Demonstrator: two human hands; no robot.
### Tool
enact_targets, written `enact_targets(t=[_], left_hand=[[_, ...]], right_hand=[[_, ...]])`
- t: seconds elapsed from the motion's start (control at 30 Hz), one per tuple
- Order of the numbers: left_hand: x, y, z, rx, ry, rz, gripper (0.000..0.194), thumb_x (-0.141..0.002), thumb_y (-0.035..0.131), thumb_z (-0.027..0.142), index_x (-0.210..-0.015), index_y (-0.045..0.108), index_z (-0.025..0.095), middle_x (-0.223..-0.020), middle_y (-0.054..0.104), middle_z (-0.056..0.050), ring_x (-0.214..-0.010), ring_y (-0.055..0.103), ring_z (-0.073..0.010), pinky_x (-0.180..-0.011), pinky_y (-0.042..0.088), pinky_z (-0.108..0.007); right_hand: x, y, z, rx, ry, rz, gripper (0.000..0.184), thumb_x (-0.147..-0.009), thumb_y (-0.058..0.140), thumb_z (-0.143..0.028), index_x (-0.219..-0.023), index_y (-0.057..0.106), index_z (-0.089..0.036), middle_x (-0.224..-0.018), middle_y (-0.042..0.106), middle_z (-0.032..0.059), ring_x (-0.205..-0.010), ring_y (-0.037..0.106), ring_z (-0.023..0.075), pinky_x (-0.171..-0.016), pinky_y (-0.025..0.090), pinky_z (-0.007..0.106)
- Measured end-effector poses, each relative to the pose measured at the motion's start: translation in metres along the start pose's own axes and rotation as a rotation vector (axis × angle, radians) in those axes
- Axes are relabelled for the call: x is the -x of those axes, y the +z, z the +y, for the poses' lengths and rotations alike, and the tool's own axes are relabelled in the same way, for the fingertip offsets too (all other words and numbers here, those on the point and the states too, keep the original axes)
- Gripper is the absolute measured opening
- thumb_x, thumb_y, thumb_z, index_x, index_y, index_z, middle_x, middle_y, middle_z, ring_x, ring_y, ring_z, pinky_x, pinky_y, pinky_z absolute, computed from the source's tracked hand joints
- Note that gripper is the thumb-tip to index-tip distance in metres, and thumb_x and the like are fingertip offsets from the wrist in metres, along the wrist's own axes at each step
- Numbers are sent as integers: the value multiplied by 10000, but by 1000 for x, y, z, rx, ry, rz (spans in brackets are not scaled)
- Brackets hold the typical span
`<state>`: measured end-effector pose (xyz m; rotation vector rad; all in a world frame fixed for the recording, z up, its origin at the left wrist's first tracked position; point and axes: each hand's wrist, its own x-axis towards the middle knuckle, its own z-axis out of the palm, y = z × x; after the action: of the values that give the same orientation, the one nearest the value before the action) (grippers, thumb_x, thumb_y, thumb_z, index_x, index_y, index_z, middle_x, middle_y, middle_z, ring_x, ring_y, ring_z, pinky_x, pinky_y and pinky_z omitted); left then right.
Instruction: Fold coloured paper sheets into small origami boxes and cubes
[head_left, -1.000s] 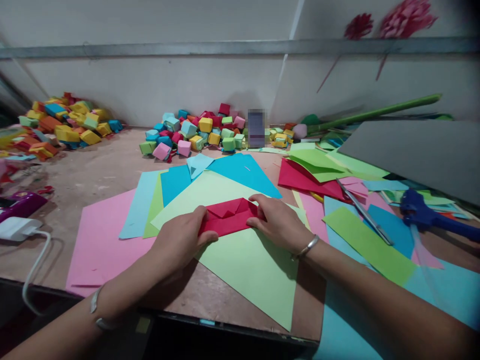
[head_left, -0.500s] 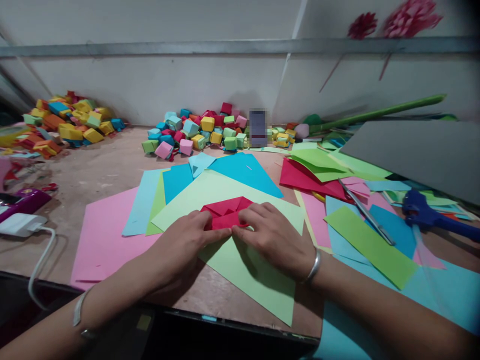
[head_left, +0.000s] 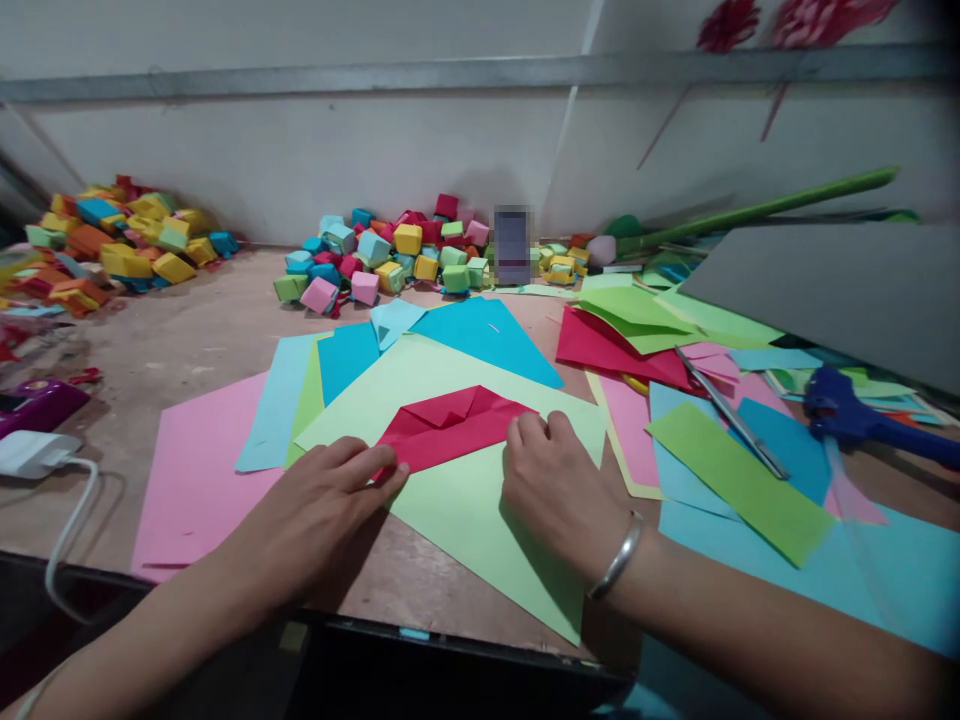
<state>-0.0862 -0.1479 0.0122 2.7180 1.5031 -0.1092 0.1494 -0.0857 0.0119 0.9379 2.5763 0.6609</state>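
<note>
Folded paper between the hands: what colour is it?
The folded paper is red, best seen in the head view.

- A single head-worn camera looks forward and down, from above the near side of the table (head_left: 405, 590).
- Left forearm (head_left: 202, 610) and right forearm (head_left: 735, 610) enter at the lower corners, nearest the lens.
- Left hand (head_left: 330, 500) and right hand (head_left: 559, 480) fall below mid-frame, fairly close.
- The wall (head_left: 300, 160) fills the top, farther off, seen roughly face-on.

2 reddish flowers (head_left: 814, 22) stand at the metal rail (head_left: 337, 77).
</note>
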Motion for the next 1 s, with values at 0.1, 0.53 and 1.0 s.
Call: enact_targets(t=[0.1,0.53,1.0], left_hand=[[12,-1,-2,-19,5,42,382,-907,386,72,-1209,596,175,-1195,607,-105,-963,529,-266,-818,447,-414],[-66,-12,-3,149,-193,129,163,-756,663,167,-918,662,184,-904,650,-73,-856,571,-239,-673,415,-308],[-95,-22,-30,468,149,172,363,-581,400,-84,-636,652,171,-925,694,-28,-816,628,-129,-712,470,-223]], right_hand=[[0,-2,-4,16,8,-16,259,-814,494,-80,-776,739,-152,-670,518,143,-679,432,268,-551,292,376],[-4,4,33,-363,192,224,288,-838,429,-7,-856,700,-104,-807,612,147,-775,504,241,-615,323,346],[-19,35,64,-653,-321,626,260,-931,488,-176,-935,723,-287,-1167,675,21,-1131,525,210,-912,373,377]])
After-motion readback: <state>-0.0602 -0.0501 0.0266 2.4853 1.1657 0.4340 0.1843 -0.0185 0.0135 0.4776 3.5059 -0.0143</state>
